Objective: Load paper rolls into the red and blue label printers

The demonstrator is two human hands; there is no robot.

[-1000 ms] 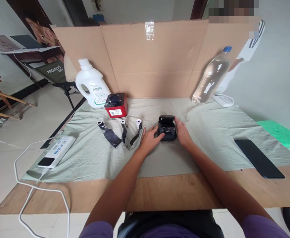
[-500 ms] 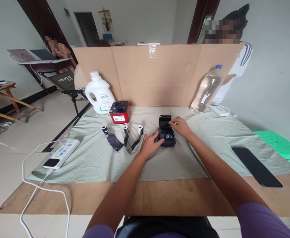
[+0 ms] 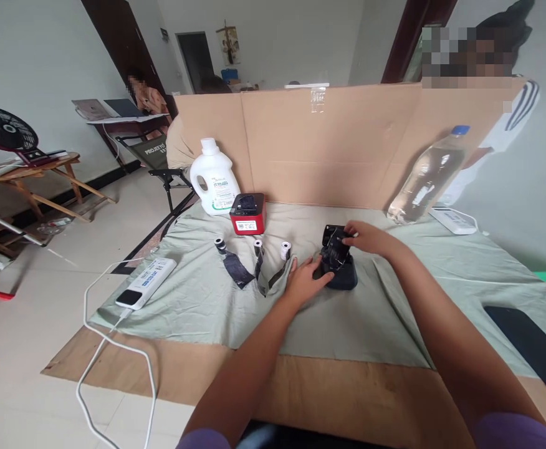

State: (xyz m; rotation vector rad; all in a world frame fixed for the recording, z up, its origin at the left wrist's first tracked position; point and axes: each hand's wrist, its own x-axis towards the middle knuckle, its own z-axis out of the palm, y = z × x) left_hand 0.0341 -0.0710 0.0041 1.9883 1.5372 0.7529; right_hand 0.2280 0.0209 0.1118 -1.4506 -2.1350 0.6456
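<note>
A small black portable printer [image 3: 341, 280] sits on the cloth with its lid raised. My left hand [image 3: 308, 279] lies against the printer's left side, fingers spread and steadying it. Above the open compartment, my right hand [image 3: 364, 237] pinches the edge of a black glossy strip [image 3: 335, 248], which stands up out of the printer. Whether the strip is paper or film I cannot tell. To the left are three small paper rolls: one with a dark tail [image 3: 219, 243], a middle one [image 3: 258, 244] and one nearest my left hand [image 3: 286, 249].
A red box-shaped device [image 3: 249, 215] and a white jug [image 3: 215, 181] stand behind the rolls. A water bottle [image 3: 429, 178] leans on the cardboard screen [image 3: 320, 149]. A power strip [image 3: 146, 284] lies left, a phone [image 3: 530, 349] right. Other people sit beyond.
My right hand has moved from the printer's raised lid to the strip, which now rises out of the compartment. My left hand stays at the printer's side. The view has swung left.
</note>
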